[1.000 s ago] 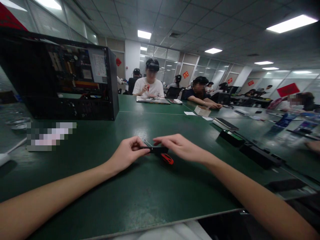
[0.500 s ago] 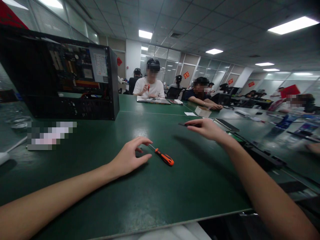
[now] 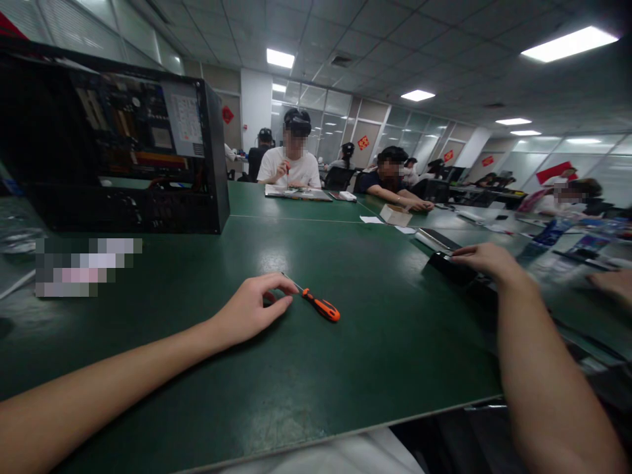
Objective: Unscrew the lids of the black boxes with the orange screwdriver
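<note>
My left hand (image 3: 249,308) rests on the green table (image 3: 345,382), fingers loosely curled and apart, holding nothing. Its index fingertip is just beside the metal tip of an orange-and-black screwdriver (image 3: 320,307) that lies flat on the table. My right hand (image 3: 486,260) is stretched far to the right, fingers together, with the fingertips on top of a black box (image 3: 447,268) near the table's right edge. The thin black strip it carried earlier does not show against the dark box.
An open black computer case (image 3: 123,155) stands at the back left, circuit boards visible. A blurred card (image 3: 86,266) lies before it. A black power strip (image 3: 582,336) runs along the right edge. Several people sit at the far tables; another person's hand (image 3: 612,283) shows at right.
Both hands held a thin black strip over the screwdriver. My left hand let go and stayed put; my right hand carried the strip away rightward to the black box.
</note>
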Action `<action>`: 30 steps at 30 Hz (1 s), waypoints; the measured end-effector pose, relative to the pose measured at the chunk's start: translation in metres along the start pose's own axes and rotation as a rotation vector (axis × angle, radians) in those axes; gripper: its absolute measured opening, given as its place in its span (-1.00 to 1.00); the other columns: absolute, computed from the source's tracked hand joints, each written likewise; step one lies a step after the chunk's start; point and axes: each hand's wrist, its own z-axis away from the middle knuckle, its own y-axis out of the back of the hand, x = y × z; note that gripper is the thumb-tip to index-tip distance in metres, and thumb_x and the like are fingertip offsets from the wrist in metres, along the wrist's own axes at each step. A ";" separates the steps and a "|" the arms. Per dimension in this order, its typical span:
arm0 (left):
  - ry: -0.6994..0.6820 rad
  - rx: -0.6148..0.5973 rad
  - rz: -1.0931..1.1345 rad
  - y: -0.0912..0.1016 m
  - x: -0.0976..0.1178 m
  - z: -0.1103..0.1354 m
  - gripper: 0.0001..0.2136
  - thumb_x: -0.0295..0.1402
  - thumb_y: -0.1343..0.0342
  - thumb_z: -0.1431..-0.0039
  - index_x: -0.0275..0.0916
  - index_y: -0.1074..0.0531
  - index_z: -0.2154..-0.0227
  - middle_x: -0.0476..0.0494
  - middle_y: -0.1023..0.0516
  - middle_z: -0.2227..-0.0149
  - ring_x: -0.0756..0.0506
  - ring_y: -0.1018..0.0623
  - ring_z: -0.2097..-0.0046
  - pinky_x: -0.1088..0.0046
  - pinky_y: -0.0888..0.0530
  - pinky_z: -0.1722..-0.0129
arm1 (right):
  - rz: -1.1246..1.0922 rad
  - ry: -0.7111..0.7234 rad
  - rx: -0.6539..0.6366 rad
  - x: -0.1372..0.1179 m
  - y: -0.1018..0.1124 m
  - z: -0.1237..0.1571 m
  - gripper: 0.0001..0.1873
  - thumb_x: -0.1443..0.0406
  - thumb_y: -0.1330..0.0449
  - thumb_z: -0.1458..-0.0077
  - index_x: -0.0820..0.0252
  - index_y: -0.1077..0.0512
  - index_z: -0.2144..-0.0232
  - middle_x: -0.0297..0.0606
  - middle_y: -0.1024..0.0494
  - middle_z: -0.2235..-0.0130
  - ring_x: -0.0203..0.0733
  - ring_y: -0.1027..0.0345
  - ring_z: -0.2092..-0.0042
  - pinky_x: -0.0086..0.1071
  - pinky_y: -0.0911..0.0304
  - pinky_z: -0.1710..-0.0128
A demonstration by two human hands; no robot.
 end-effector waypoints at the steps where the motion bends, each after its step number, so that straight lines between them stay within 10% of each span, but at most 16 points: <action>1: -0.001 0.002 0.000 0.000 -0.001 0.000 -0.84 -0.39 -0.12 -0.26 -0.22 -0.56 0.17 -0.10 -0.62 0.12 -0.12 -0.59 0.12 0.43 -0.52 0.16 | 0.011 -0.024 -0.040 0.000 -0.002 -0.002 -0.69 0.14 -0.29 -0.01 0.16 -0.67 0.23 -0.10 -0.66 0.27 0.02 -0.50 0.27 -0.31 -0.26 0.34; 9: -0.010 0.003 0.000 -0.001 0.000 -0.001 -0.84 -0.42 -0.10 -0.25 -0.23 -0.56 0.18 -0.11 -0.62 0.13 -0.11 -0.59 0.12 0.44 -0.51 0.16 | 0.047 -0.088 -0.162 -0.005 -0.009 -0.003 -0.55 0.11 -0.17 -0.19 0.18 -0.55 -0.05 -0.03 -0.59 0.00 0.01 -0.46 0.06 -0.32 -0.24 0.21; 30: -0.033 -0.024 -0.020 -0.001 -0.002 0.001 -0.85 -0.44 -0.09 -0.25 -0.23 -0.57 0.23 -0.11 -0.62 0.16 -0.09 -0.58 0.15 0.44 -0.48 0.18 | 0.080 -0.098 -0.258 -0.011 -0.009 -0.006 -0.63 0.16 -0.20 -0.27 0.21 -0.43 -0.05 -0.16 -0.50 -0.04 -0.09 -0.43 -0.03 -0.11 -0.39 -0.01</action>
